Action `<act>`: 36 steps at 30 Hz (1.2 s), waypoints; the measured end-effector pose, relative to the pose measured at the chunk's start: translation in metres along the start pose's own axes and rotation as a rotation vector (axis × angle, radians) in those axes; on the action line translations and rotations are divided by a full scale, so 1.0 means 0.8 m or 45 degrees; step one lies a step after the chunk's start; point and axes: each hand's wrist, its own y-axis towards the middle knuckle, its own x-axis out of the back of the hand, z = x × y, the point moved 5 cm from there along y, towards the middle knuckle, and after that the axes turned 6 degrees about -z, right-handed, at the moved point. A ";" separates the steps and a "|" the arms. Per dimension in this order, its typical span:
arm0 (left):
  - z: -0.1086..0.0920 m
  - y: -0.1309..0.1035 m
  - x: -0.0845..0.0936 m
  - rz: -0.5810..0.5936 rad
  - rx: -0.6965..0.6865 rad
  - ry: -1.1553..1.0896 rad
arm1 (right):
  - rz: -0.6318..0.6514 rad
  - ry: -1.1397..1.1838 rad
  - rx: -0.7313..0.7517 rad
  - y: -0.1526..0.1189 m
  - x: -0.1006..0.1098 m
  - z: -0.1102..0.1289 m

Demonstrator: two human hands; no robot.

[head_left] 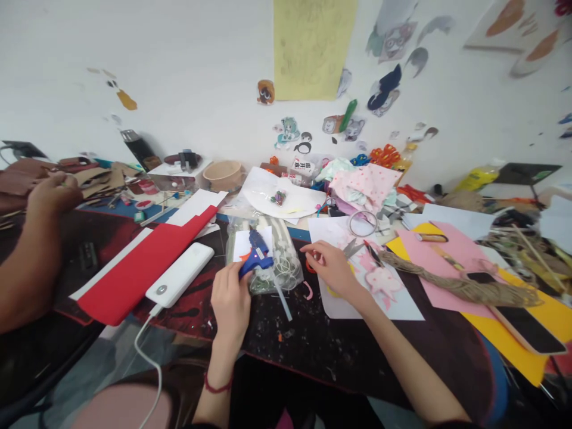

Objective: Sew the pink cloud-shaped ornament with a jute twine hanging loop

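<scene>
My left hand (230, 298) is closed round the handle of a blue hot glue gun (258, 253), with a translucent glue stick (282, 298) sticking out toward me. Beneath the gun lie a clear plastic bag of pale cord (286, 268) and a small white card (241, 238). My right hand (330, 268) hovers at the left side of a white sheet (322, 229), fingers bent and fingertips together; whatever they pinch is too small to make out. Beside it rest scissors blades (353, 248) and a pink felt animal shape (383, 281). A curved pink scrap (307, 291) lies between my hands.
Left lie a red sheet (143, 268) and a white power bank (181, 274) with a cable. At far left is another person's arm (31, 256). Rightward are a twine hank (447, 280), pink paper (429, 238) and a phone (529, 328). A basket (222, 174) stands behind.
</scene>
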 end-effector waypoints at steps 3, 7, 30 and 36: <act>0.019 -0.012 0.035 -0.281 0.101 -0.122 | 0.114 0.081 -0.004 0.017 -0.013 0.009; 0.054 -0.021 0.079 -0.489 0.308 -0.055 | 0.150 0.115 -0.034 0.031 -0.022 0.005; -0.137 -0.040 -0.046 0.078 -0.383 -0.452 | -0.486 0.363 -0.591 -0.132 0.129 -0.101; -0.144 -0.049 -0.057 0.276 -0.386 -0.337 | -0.425 0.404 -0.596 -0.140 0.108 -0.095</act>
